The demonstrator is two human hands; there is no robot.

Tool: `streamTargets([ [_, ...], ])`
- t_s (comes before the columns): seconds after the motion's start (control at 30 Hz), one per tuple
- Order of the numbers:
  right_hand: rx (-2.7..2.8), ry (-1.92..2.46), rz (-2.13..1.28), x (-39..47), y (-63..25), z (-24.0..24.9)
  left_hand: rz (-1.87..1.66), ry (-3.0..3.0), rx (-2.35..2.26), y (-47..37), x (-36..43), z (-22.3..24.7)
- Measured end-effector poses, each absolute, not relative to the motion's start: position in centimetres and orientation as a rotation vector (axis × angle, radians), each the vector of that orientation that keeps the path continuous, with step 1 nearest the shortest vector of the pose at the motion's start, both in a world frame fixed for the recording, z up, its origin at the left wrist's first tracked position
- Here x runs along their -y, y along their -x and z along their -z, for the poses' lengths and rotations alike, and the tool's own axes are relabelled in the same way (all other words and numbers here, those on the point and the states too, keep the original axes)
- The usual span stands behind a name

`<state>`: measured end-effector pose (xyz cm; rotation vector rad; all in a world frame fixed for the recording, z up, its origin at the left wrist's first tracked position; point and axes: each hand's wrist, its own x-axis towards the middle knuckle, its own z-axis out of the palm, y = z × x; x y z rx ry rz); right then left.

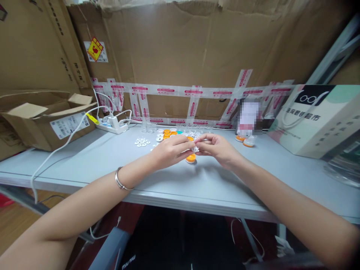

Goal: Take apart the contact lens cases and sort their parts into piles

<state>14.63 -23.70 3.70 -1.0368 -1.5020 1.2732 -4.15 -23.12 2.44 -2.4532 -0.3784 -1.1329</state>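
My left hand (173, 150) and my right hand (215, 148) meet above the middle of the table, fingers pinched together. Between their fingertips is a small white plastic part (195, 149), gripped from both sides and partly hidden by the fingers. Just below it on the table sits an orange round piece with a white base (190, 159). Behind my hands lie several orange and white round pieces (167, 133), with a pile of small clear and white parts (194, 134) beside them. To the left of my left hand is a cluster of small white discs (142, 142).
A white power strip (114, 125) with cables stands at the back left, near an open cardboard box (47, 116). Right of my hands, assembled orange-and-clear pieces (249, 141) stand before a propped phone (249, 116). A printed carton (312, 120) borders the right; large cardboard (180, 48) walls the back.
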Motion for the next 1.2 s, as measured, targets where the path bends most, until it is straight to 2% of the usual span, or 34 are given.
streamTargets([
  [0.2,1.452,1.267,-0.866,19.0,-19.6,-3.8,1.159,2.573,0.574,4.6,22.5,-2.3],
  [0.3,1.612,1.432,-0.68,17.2,-21.6,-3.0,1.096,2.641,0.73,4.7,22.2,-1.9],
  [0.5,1.741,1.565,-0.589,16.0,-21.7,-1.4,1.073,2.749,0.834,4.4,22.0,-1.8],
  [0.73,1.696,1.531,-0.451,17.3,-20.5,-2.5,1.169,2.747,0.766,4.4,21.9,-1.8],
  [0.8,1.717,1.421,-0.559,18.7,-19.4,-3.0,1.211,2.677,0.67,4.4,22.0,-1.7],
  [0.97,1.861,0.946,-1.308,22.2,-16.2,-3.5,1.177,2.464,0.51,4.4,22.1,-1.5],
  [1.07,1.817,0.925,-1.415,22.9,-15.4,-3.2,1.077,2.421,0.499,4.3,22.2,-1.3],
  [1.2,1.716,0.934,-1.393,22.6,-15.3,-2.6,1.043,2.426,0.524,4.3,22.1,-1.0],
])
